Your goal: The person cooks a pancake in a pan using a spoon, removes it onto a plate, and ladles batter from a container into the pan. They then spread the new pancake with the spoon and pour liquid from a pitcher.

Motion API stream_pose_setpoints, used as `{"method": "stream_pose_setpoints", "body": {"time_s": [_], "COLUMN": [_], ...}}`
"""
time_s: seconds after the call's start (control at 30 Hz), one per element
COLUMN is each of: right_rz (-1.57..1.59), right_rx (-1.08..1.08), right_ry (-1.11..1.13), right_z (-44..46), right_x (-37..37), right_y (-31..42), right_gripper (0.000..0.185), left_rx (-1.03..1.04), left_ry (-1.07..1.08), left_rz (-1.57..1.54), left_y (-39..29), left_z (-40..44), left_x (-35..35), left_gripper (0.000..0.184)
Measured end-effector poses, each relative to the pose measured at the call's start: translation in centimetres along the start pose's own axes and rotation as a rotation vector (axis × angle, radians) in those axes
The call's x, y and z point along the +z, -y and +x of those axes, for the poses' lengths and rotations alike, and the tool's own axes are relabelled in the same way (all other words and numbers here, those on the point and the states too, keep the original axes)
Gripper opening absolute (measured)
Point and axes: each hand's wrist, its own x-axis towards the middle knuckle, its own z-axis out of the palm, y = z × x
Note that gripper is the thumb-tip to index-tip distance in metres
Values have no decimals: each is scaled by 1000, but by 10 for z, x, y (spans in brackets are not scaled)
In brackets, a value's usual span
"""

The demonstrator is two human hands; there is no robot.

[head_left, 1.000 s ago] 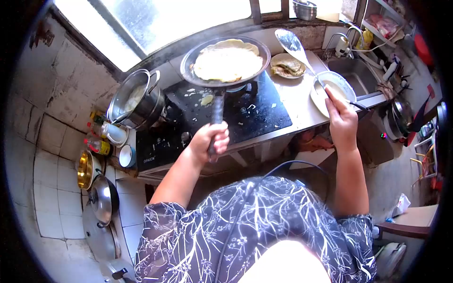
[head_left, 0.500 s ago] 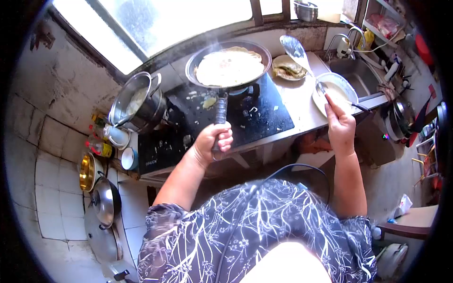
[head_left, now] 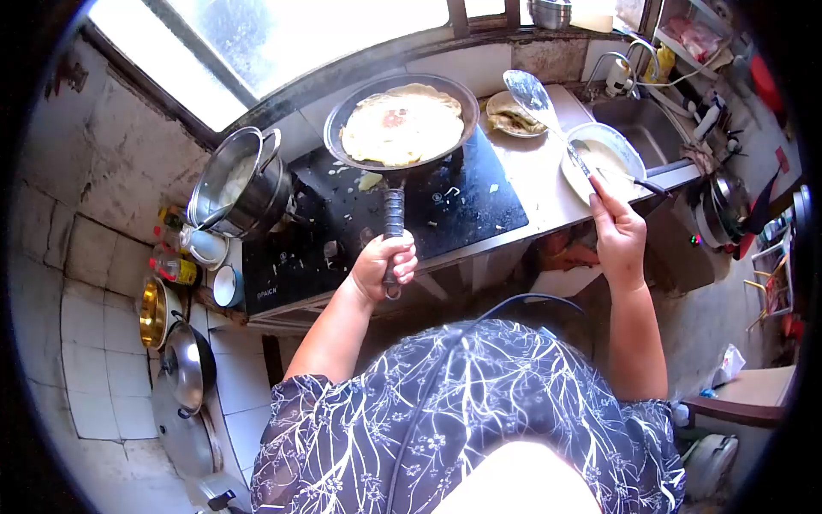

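My left hand (head_left: 385,264) is wrapped round the ribbed handle of a frying pan (head_left: 469,107) over the cooktop's far side. A round, pale yellow pancake (head_left: 402,128) with a browned spot near its middle lies in the pan. In my right hand (head_left: 620,230) is a metal spatula (head_left: 529,92), its blade raised and pointing away, apart from the pan. Below the spatula's handle stands a white bowl (head_left: 632,156) of pale batter, with a dark-handled utensil (head_left: 655,188) resting in it. Folded pancakes (head_left: 517,120) sit on a plate behind the bowl.
The black cooktop (head_left: 467,206) is scattered with food scraps. To its left are a steel pot (head_left: 272,193), a blue-white cup (head_left: 228,286) and bottles (head_left: 177,268). A sink (head_left: 642,128) lies at the right. A lidded wok (head_left: 190,368) stands at the lower left.
The pancake has slid within the pan toward the handle side, and its browned spot shows more clearly. The whole view has shifted slightly. Both hands keep their grips.
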Motion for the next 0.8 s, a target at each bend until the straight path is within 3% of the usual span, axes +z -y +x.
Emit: {"method": "stream_pose_setpoints", "body": {"time_s": [0.43,0.57,0.63,0.67,0.73,0.8], "right_rz": [-77,-348,-540,-558,-510,-447], "right_rx": [4,4,87,157,119,61], "right_ry": [124,255,413,436,434,414], "right_z": [10,30,46,50,57,63], "right_x": [16,35,52,61,84,110], "right_y": [-1,3,11,22,19,18], "right_gripper": [26,30,30,27,26,23], "left_rx": [59,58,48,11,0,126], "left_ry": [-36,-87,-55,-168,-320,-436], "left_rz": [22,75,130,169,224,291], "left_y": [36,39,33,31,27,25], "left_z": [20,25,22,18,11,-5], "left_x": [-32,-24,-25,-23,-24,-29], "left_gripper": [12,17,22,30,57,55]}}
